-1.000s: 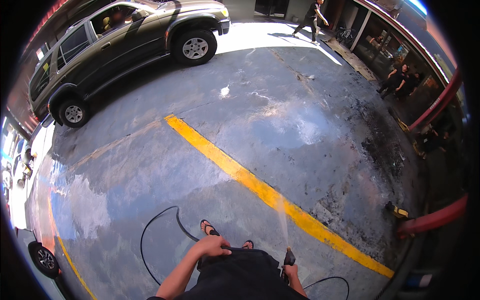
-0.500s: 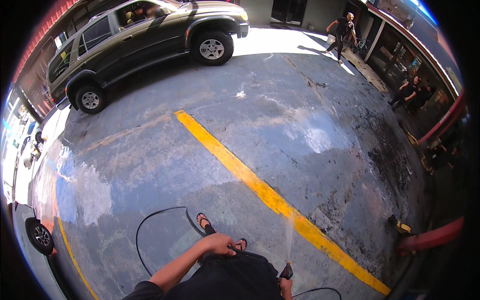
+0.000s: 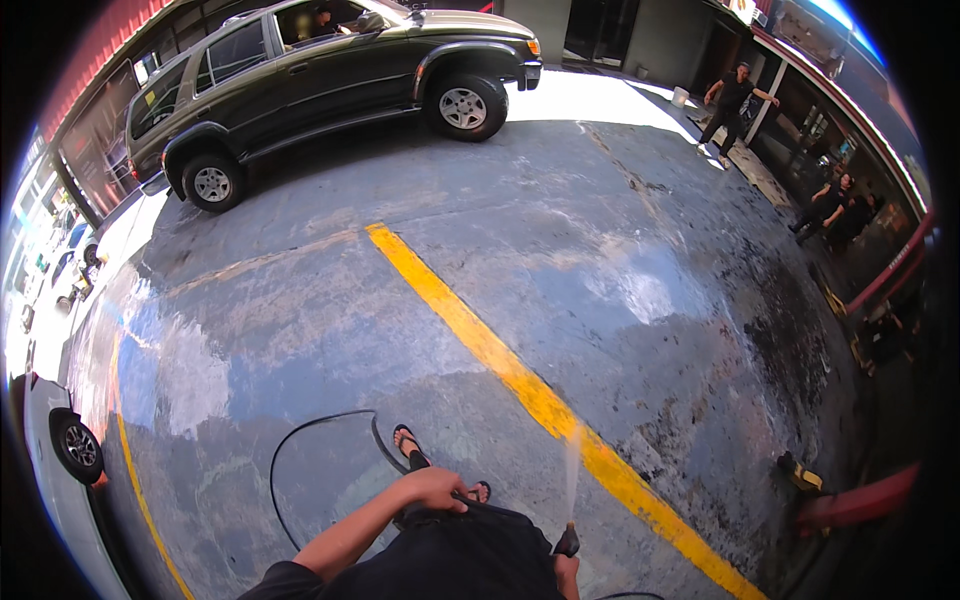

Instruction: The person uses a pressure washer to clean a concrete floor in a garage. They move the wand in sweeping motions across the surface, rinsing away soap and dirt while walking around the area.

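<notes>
My right hand point(image 3: 567, 574) is closed around a black spray gun point(image 3: 567, 541) beside my right hip. From its tip a thin water spray point(image 3: 573, 470) shoots forward onto the yellow floor line point(image 3: 500, 360). In front of my waist, my left hand point(image 3: 437, 488) is closed on a black hose point(image 3: 385, 441), most of its grip hidden by the fingers. That hose loops over the blue-grey floor on my left side. Both my feet, in black flip-flops, show just past my left hand.
A dark olive SUV point(image 3: 330, 85) with someone inside stands ahead on the left. A person in black point(image 3: 735, 105) walks at the far right, near more people point(image 3: 825, 205). A pale car point(image 3: 75, 480) is at the left edge. A red post point(image 3: 860, 500) slants in at right.
The SUV and the rest of the scene have shifted slightly right in view. The far person has come nearer, arms spread. Both hands keep their grip, and the spray still runs.
</notes>
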